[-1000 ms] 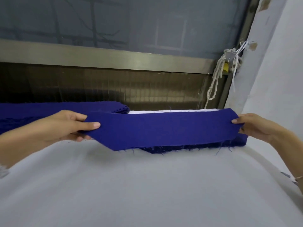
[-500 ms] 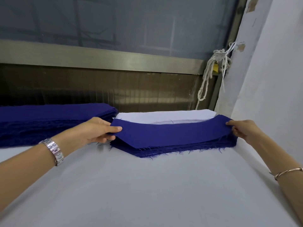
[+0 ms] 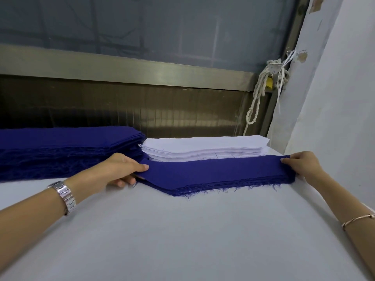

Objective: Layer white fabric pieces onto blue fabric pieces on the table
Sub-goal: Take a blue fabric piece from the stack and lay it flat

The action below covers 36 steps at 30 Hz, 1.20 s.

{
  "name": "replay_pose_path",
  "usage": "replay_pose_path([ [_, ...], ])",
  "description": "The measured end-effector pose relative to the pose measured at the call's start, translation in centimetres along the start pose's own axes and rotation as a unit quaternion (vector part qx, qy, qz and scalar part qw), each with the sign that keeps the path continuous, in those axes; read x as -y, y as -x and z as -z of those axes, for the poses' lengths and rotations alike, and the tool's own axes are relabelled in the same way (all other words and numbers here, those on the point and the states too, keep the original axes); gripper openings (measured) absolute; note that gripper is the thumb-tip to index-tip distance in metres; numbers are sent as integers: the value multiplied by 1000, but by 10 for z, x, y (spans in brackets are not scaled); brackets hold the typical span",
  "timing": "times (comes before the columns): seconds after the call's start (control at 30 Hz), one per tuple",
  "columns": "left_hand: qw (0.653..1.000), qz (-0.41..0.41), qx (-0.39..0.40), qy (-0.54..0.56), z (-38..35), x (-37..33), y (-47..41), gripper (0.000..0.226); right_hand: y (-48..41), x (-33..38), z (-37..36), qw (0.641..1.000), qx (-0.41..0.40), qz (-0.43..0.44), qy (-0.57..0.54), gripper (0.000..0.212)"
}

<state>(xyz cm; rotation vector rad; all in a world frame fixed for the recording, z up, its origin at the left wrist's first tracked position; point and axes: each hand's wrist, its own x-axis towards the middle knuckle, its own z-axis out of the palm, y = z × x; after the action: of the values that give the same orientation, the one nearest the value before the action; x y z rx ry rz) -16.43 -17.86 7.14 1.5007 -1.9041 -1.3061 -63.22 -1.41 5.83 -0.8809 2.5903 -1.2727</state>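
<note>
- Left hand (image 3: 121, 169) pinches the left end of the top blue piece (image 3: 213, 173), thumb on top and fingers curled under the edge.
- Right hand (image 3: 302, 165) pinches the right end of the same piece, thumb and fingertips closed on the corner.
- The blue piece spans between the two hands. It lies flat, or very nearly so, on a low blue pile (image 3: 223, 188) with frayed front edges. Whether it is fully down, cannot tell.
- White stack (image 3: 203, 147) sits just beyond both hands, touching the back of the low pile.
- Tall blue stack (image 3: 71, 147) is beyond the left hand and out to its left.
- All of it rests on the white-covered table (image 3: 182, 230).
- Wristwatch (image 3: 65, 196) on the left wrist, bangle (image 3: 357, 220) on the right. A rope (image 3: 261, 92) hangs high beyond the right hand.
- Step in hand, as I judge it: seating a blue base piece and squaring its ends to the pile below.
- Next move likely calls for releasing both ends, reaching forward to the white stack, and peeling off a single ply. Thin layers may cling together.
- The white piece must then land edge to edge on the blue.
</note>
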Motion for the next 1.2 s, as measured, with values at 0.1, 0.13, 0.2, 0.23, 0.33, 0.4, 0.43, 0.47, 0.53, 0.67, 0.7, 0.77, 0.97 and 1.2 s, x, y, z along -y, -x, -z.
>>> replay_pose_path([
  [0.1, 1000, -5, 20, 11, 3, 2, 1, 26, -3, -3, -1, 999, -5, 3, 32, 48],
  [0.13, 1000, -7, 25, 14, 3, 3, 1, 26, -4, -3, -2, 999, -6, 0, 39, 47],
  [0.2, 999, -6, 30, 19, 4, 3, 1, 27, -6, -4, -2, 999, -6, -3, 50, 42],
  [0.23, 999, -5, 30, 20, 4, 4, 1, 27, -6, -5, -2, 999, -5, -2, 53, 38],
  [0.33, 999, -6, 28, 20, 4, 5, 1, 28, -7, -6, -1, 998, -6, 2, 59, 27],
  [0.4, 999, -9, 27, 21, 3, 5, 1, 29, -7, -7, -1, 998, -9, 2, 61, 28],
  [0.43, 999, -10, 26, 21, 3, 5, 1, 29, -7, -7, -1, 998, -9, 1, 62, 29],
  [0.47, 999, -11, 24, 21, 3, 5, 1, 28, -7, -6, -1, 998, -9, 0, 65, 29],
  [0.53, 999, -12, 21, 21, 2, 5, 1, 27, -7, -6, 0, 998, -10, -2, 69, 27],
  [0.67, 1000, -23, 8, 10, 1, 7, -2, 27, -5, -6, 0, 997, -13, 9, 75, 24],
  [0.7, 1000, -30, 1, 3, 0, 8, -2, 28, -5, -6, 0, 997, -14, 10, 78, 24],
  [0.77, 998, -48, -15, -26, -1, 10, -3, 32, -3, -6, 0, 996, -17, 12, 88, 23],
  [0.97, 936, -179, -186, -240, 5, 5, 7, 39, 23, 14, -4, 977, -54, 43, 204, 42],
  [1.2, 899, -318, -277, -116, 63, 0, 42, 24, 75, 76, -35, 958, -56, 228, 165, 33],
])
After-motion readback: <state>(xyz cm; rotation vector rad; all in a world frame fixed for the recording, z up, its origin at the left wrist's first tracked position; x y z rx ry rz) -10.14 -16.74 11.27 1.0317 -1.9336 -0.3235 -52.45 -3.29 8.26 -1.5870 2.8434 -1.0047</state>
